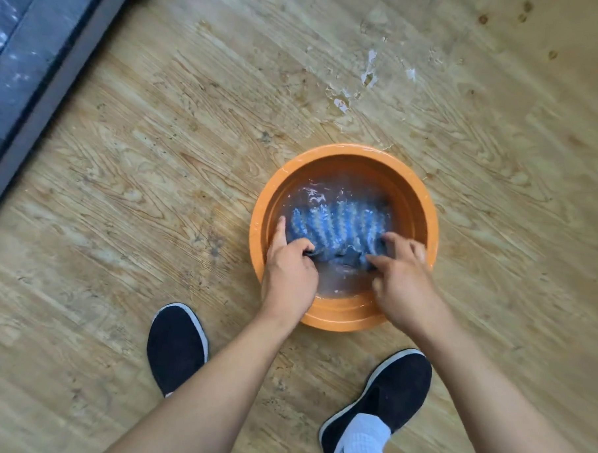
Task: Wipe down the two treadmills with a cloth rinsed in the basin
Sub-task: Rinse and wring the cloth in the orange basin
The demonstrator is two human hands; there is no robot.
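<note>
An orange round basin (348, 156) holding cloudy water stands on the wooden floor. A blue-and-white striped cloth (338, 224) lies in the water. My left hand (290, 270) grips the cloth's near left edge with curled fingers, one finger stretched out along the basin wall. My right hand (403, 275) pinches the cloth's near right edge. Both hands are inside the basin, over its near half. The edge of a treadmill (34, 60), with a dark belt and grey side rail, runs across the top left corner.
My two feet in dark shoes (176, 347) (397, 384) stand on the floor just in front of the basin. Wet patches and peeling marks (369, 72) spot the floor beyond the basin. Bare floor lies to the right and between treadmill and basin.
</note>
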